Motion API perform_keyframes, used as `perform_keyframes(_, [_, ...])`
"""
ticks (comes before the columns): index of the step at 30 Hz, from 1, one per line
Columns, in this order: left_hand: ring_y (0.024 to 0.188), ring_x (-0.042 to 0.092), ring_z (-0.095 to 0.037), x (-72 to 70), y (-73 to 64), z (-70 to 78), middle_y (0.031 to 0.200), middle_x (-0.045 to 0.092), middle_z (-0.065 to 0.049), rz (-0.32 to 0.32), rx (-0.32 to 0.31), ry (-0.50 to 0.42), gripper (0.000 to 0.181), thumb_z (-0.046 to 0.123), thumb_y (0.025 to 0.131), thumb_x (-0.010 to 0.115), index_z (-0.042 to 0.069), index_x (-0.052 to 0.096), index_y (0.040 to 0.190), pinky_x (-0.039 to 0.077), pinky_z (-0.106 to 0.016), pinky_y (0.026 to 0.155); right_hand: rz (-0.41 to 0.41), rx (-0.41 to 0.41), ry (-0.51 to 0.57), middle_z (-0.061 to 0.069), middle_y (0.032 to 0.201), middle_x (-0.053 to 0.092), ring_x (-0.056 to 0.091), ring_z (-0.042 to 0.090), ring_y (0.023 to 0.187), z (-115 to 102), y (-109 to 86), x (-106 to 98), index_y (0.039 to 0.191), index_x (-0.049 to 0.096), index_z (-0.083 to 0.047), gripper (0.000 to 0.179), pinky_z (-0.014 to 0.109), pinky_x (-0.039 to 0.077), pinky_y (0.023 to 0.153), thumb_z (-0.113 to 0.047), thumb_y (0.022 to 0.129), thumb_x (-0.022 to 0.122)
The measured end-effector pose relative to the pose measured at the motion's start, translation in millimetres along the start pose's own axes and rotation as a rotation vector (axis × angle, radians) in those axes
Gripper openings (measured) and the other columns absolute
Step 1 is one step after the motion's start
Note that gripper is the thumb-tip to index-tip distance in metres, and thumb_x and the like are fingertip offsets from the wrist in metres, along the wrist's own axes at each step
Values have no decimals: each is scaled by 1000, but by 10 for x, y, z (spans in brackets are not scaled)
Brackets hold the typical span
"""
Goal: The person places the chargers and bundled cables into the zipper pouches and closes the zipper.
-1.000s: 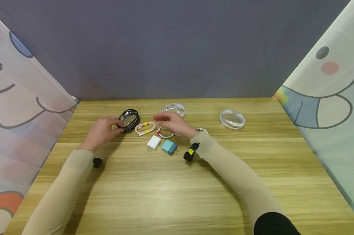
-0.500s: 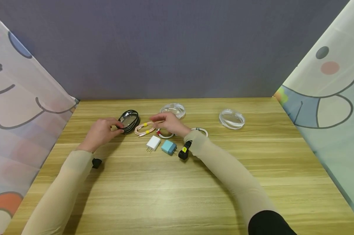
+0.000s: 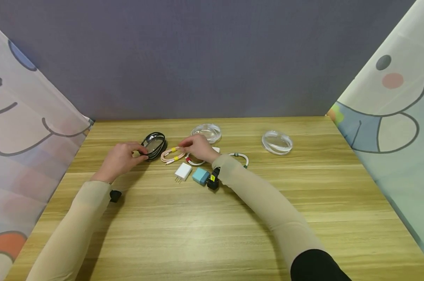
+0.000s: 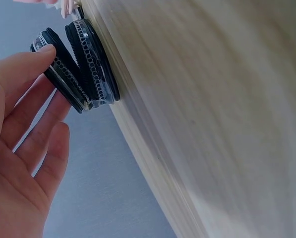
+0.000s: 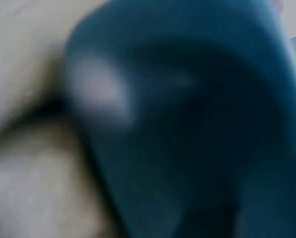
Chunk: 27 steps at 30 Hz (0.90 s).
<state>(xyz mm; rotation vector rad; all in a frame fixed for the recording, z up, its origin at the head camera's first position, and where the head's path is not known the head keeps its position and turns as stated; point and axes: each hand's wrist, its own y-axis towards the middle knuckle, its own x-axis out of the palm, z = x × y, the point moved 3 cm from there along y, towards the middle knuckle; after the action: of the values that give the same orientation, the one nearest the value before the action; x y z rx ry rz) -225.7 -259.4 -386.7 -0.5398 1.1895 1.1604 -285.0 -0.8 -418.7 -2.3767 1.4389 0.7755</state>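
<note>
My left hand [image 3: 122,158] holds the raised upper half of a round black zip case [image 3: 155,146] with clear panels. In the left wrist view, the thumb and fingers grip that half of the case [image 4: 63,69], and its two zipper-edged halves gape apart. The right hand [image 3: 200,148] pinches the right end of a coiled peach cable [image 3: 168,157] with yellow ties, which lies beside the case. Below it sit a white charger plug [image 3: 183,171] and a blue charger plug [image 3: 200,176]. A blurred blue plug [image 5: 177,124] fills the right wrist view, so the fingers are hidden there.
Under the right hand lies a white cable [image 3: 196,163] with a red tie; another white cable [image 3: 243,159] with green ties shows past the wrist. Two clear round cases [image 3: 207,132] stand farther back. A grey wall [image 3: 212,58] closes off the wooden table [image 3: 184,226].
The right hand has moved left and down to the peach cable, its fingers coming closer together. The left hand stays on the zip case.
</note>
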Motion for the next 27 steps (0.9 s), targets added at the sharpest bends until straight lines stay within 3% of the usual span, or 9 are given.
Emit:
perform_keyframes(9, [47, 33, -9, 6, -13, -11, 105, 73, -13, 16, 9, -17, 7, 11, 85, 78, 13, 77, 92, 37, -33, 53, 60, 34, -95, 2, 102, 75, 68, 15, 99, -2, 11, 16, 108, 78, -9, 19, 21, 50, 85, -11, 89, 75])
perform_keyframes(14, [47, 33, -10, -1, -21, -3, 106, 73, -13, 16, 7, -25, 6, 11, 86, 78, 13, 77, 92, 39, -33, 56, 87, 46, -136, 2, 103, 75, 68, 14, 96, 20, 6, 9, 108, 78, -10, 18, 20, 51, 82, -10, 91, 74])
perform_keyframes(23, [44, 26, -8, -19, -28, 2, 107, 73, -14, 7, -2, -22, 6, 12, 87, 77, 12, 76, 92, 31, -31, 47, 114, 90, -42, 4, 107, 74, 67, 15, 97, 12, -61, -51, 111, 76, -9, 21, 21, 52, 83, -7, 91, 73])
perform_keyframes(27, [44, 29, -9, -14, -30, -3, 105, 73, -14, 4, 2, -24, 6, 12, 86, 77, 12, 77, 93, 33, -31, 48, 120, 104, -31, 4, 108, 73, 66, 15, 99, 15, -92, -73, 114, 75, -9, 24, 22, 52, 84, -7, 90, 73])
